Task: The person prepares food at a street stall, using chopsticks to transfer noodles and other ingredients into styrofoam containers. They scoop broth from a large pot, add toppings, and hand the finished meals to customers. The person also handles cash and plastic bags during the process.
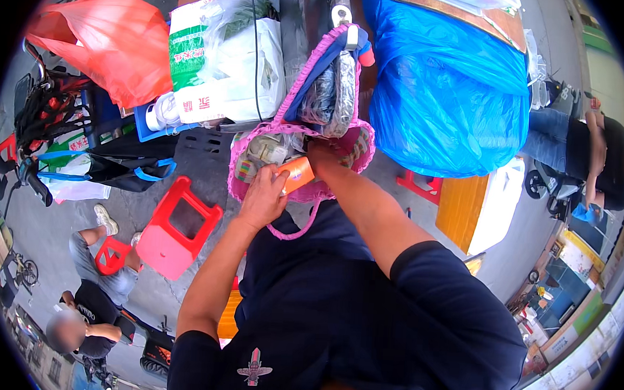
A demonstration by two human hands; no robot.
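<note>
A pink woven basket (365, 134) hangs before me, one handle looped up at a metal bar and the other drooping toward my body. My left hand (265, 195) grips a small orange box (297, 175) over the basket's near rim. My right hand (322, 156) reaches down inside the basket; its fingers are hidden there. Pale, crumpled items (266, 150), too unclear to name, lie in the basket's left side beside striped lining. Behind the raised handle is a bar (344, 85) wrapped in clear plastic.
To the right bulges a large blue plastic bag (449, 96). White printed bags (233, 74) and a red plastic bag (108, 46) sit at left, above a red plastic stool (178, 230). One person (97, 300) sits lower left; another (584, 148) stands at right.
</note>
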